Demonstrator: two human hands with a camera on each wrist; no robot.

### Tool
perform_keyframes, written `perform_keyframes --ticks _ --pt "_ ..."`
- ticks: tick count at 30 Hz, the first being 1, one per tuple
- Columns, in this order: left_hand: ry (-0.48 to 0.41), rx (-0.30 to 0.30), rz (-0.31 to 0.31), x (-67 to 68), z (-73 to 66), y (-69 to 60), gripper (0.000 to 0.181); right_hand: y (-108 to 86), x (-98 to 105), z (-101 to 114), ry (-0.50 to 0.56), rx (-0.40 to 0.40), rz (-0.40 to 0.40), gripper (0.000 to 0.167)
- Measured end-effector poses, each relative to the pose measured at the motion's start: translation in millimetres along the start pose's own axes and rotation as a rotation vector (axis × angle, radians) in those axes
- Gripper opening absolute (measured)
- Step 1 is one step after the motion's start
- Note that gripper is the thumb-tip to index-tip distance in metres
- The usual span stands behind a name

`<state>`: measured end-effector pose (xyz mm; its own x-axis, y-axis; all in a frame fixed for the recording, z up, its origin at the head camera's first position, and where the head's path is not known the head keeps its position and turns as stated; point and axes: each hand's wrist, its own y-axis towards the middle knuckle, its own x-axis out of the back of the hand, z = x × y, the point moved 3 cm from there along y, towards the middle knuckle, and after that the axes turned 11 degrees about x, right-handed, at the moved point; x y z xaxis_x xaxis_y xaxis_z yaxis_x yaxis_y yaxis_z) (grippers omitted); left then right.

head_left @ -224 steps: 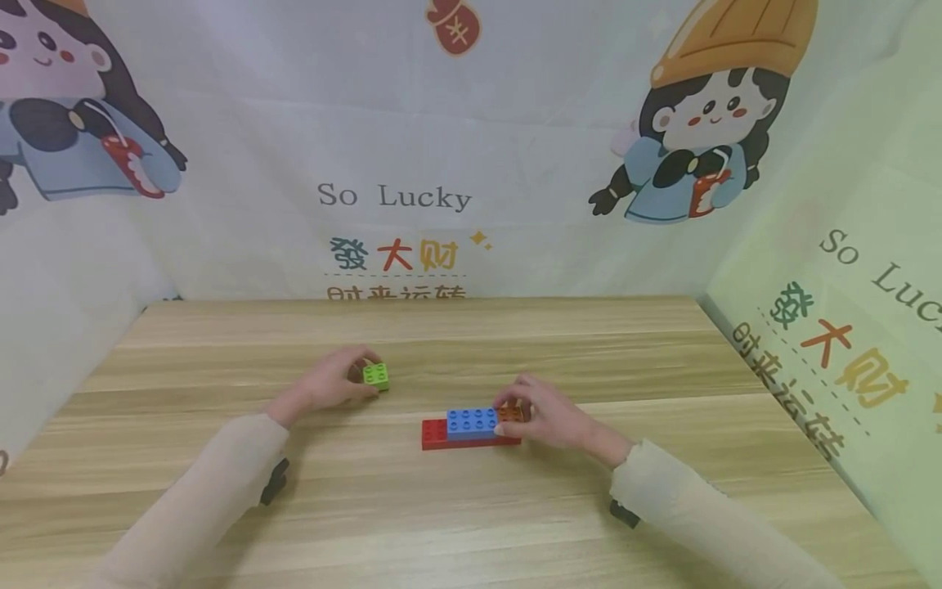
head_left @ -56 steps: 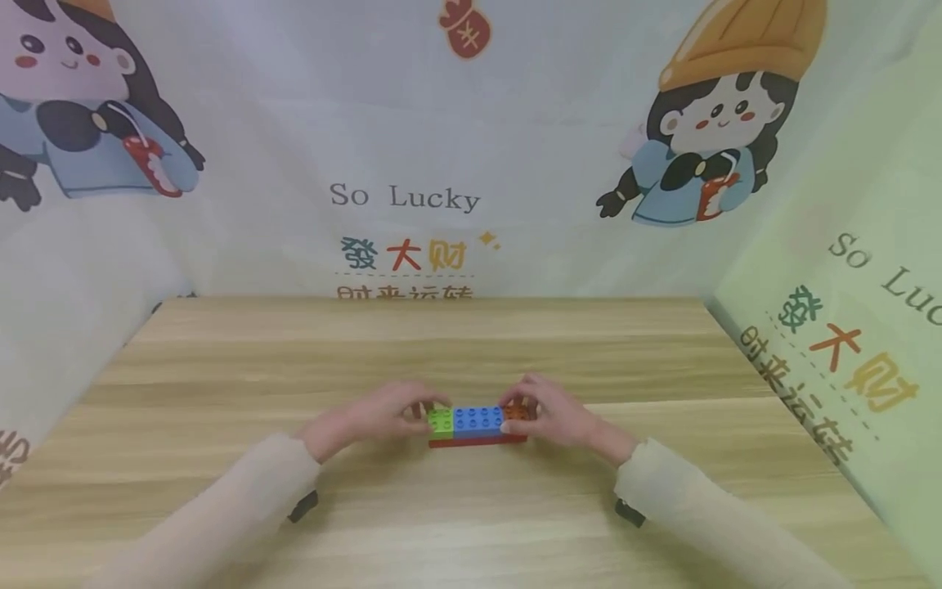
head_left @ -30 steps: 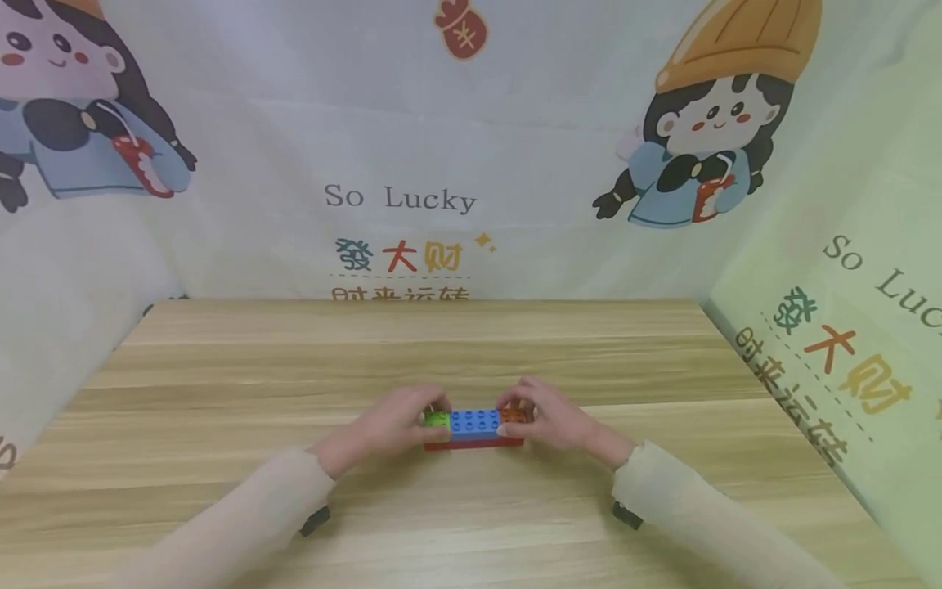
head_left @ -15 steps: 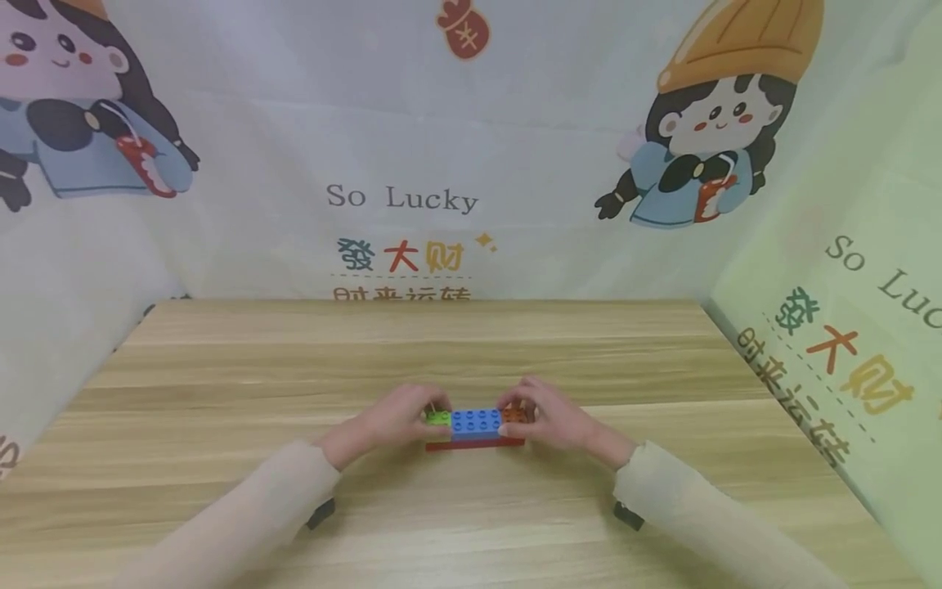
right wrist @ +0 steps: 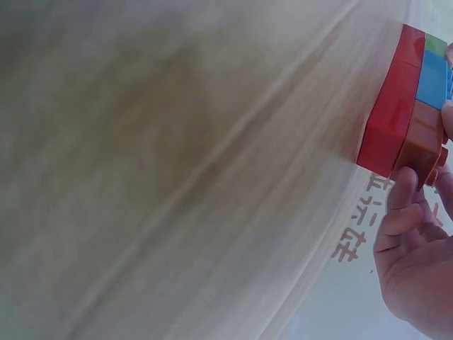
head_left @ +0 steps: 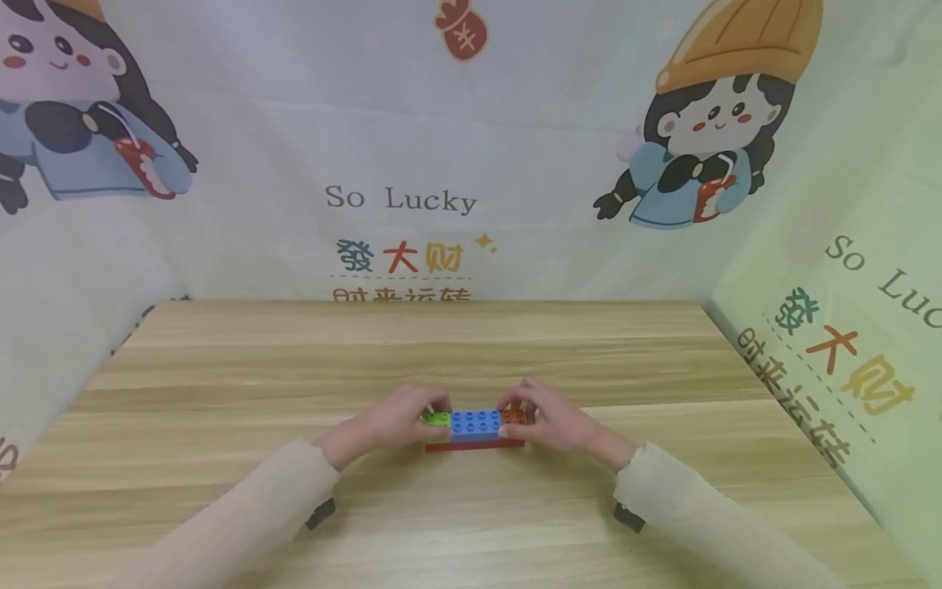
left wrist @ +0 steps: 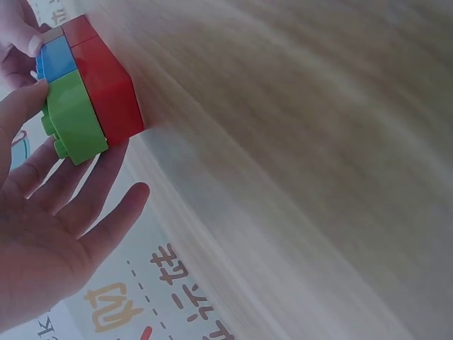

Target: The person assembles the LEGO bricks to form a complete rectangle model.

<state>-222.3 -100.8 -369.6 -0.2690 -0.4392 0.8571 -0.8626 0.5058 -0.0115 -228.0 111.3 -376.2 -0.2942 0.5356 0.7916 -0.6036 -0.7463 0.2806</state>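
Observation:
A low two-layer block of toy building bricks stands on the wooden table [head_left: 471, 523]. Its lower layer is red bricks [left wrist: 106, 85] with a seam showing. On top, side by side, sit a green brick [left wrist: 74, 117] at the left end, a longer blue brick [head_left: 476, 422] in the middle and a brown-orange brick [right wrist: 422, 138] at the right end. My left hand [head_left: 401, 415] pinches the green brick between thumb and fingers. At the other end, my right hand [head_left: 555, 415] holds the brown-orange brick the same way. Fingers partly cover both end bricks in the head view.
A pale printed cloth [head_left: 530, 164] with cartoon figures and lettering hangs behind the table and along both sides. The table's far edge meets it. A small dark device [head_left: 320, 514] shows under the left sleeve, another dark device [head_left: 629, 517] under the right.
Several seconds ago the green brick was apart, at the upper left in my left hand; it has since come onto the red layer's left end. My right hand has stayed on the brown-orange brick.

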Motion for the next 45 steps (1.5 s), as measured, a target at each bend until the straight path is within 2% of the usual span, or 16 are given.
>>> perform_keyframes --ticks 5,10,17,22,33,40,45 --pt "-0.01 -0.002 -0.004 -0.1 0.9 -0.2 0.022 -1.6 0 -3 0.042 0.009 0.029 0.031" --pt "-0.013 -0.009 -0.01 -1.3 3.7 -2.0 0.023 -4.9 1 -6 0.078 -0.024 0.067 0.033" --pt "-0.055 -0.056 0.012 0.6 11.1 -9.5 0.032 -5.0 3 -3 0.079 -0.042 0.075 0.035" --pt "-0.085 -0.024 0.011 0.6 16.6 -15.6 0.04 -4.1 3 -1 0.077 -0.044 0.072 0.035" --pt "-0.119 -0.05 0.011 -1.1 17.3 -21.9 0.036 -5.7 2 -4 0.055 -0.048 0.091 0.037" --pt "-0.153 0.004 0.029 -0.4 22.8 -18.4 0.035 -4.7 5 -6 0.062 -0.104 0.104 0.037" --pt "-0.185 0.063 0.017 1.8 27.1 -13.9 0.035 -1.7 6 -9 0.085 -0.087 0.089 0.036"
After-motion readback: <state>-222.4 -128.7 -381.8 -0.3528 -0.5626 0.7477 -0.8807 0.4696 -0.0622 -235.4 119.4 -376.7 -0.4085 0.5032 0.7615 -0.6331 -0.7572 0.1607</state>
